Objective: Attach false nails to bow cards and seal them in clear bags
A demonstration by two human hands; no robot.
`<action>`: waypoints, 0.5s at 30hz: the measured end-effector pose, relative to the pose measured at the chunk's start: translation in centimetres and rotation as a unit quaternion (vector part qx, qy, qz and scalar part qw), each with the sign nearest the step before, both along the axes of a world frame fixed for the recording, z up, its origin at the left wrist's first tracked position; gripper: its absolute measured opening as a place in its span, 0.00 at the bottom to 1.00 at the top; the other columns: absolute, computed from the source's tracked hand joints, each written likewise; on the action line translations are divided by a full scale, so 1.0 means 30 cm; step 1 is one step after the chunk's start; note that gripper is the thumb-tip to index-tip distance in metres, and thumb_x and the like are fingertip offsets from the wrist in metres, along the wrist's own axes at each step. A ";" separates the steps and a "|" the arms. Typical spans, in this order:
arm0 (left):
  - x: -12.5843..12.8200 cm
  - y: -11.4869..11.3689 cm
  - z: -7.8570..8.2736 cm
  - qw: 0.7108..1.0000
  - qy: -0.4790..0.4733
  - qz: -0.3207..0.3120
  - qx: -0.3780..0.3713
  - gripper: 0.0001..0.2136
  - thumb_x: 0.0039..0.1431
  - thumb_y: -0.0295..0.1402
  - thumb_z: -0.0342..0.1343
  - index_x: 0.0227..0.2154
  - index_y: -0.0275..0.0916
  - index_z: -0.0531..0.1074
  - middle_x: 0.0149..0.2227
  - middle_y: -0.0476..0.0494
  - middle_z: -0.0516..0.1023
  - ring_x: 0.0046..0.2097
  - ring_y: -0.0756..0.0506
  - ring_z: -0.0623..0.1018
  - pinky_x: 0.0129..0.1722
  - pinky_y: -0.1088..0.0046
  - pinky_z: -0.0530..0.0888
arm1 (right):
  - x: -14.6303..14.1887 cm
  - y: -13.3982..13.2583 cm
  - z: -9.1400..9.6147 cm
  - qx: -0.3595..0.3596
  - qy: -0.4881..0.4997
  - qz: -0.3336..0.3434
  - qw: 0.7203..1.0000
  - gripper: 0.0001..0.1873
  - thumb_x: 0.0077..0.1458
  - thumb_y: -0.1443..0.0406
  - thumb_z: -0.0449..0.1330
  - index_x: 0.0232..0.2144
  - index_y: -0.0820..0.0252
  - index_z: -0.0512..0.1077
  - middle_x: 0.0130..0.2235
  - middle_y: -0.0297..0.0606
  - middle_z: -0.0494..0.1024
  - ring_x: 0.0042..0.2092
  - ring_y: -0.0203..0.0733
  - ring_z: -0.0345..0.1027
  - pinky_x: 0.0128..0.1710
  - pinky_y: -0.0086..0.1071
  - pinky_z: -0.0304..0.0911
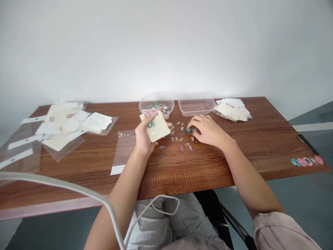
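The left hand (144, 133) held a cream backing card (160, 127) with a pink bow-shaped top, pinching it between the thumb on the front face and the fingers behind it. Green press-on nails (151, 124) lay on the card's face, just beside the thumb. The card was raised above the table, near the centre. The right hand (208, 131) was curled downward, its fingertips (190, 125) drawn close together at a loose green nail (187, 131). Whether that nail was pinched could not be determined (the fingers hid the contact).

Loose clear and pink nails (179, 139) lay scattered between the hands on the wood-grain table (182, 173). A round clear container (156, 97) of nails stood at the far side, beside a rectangular clear tub (196, 107). An open clear bag (125, 149) lay left of the left hand.

Risk: tilting the card could cause unfixed nails to slide off. Contact from the right hand's wrist or fingers could push the small loose nails apart or toward the near table edge, where they could drop.
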State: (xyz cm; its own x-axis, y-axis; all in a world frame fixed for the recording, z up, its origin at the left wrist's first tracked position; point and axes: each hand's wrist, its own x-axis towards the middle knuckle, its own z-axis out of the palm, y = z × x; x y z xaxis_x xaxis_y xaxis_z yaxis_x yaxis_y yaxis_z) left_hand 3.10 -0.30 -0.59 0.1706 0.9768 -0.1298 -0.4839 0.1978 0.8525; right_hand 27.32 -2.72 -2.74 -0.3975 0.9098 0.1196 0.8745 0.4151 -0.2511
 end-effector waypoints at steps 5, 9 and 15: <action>0.000 -0.003 0.002 1.000 -0.002 -0.015 -0.001 0.23 0.51 0.40 0.61 0.48 0.35 0.75 0.39 0.37 0.84 0.42 0.33 0.87 0.38 0.57 0.84 | -0.002 0.006 -0.008 0.005 -0.001 -0.010 1.000 0.09 0.63 0.71 0.55 0.38 0.56 0.75 0.44 0.42 0.79 0.49 0.51 0.70 0.53 0.47 0.60; -0.002 -0.001 0.002 1.000 -0.001 -0.011 -0.002 0.23 0.50 0.41 0.61 0.48 0.35 0.76 0.39 0.38 0.85 0.40 0.34 0.87 0.37 0.58 0.84 | -0.004 0.012 -0.011 0.006 -0.005 -0.026 1.000 0.13 0.66 0.71 0.51 0.38 0.57 0.76 0.44 0.43 0.80 0.48 0.52 0.71 0.51 0.46 0.60; 0.002 -0.003 0.005 1.000 0.000 -0.008 -0.008 0.22 0.51 0.40 0.60 0.48 0.35 0.76 0.40 0.38 0.86 0.37 0.35 0.86 0.34 0.59 0.84 | 0.000 0.009 -0.004 0.007 0.010 -0.014 1.000 0.08 0.66 0.68 0.57 0.42 0.57 0.77 0.47 0.42 0.80 0.51 0.53 0.71 0.55 0.49 0.60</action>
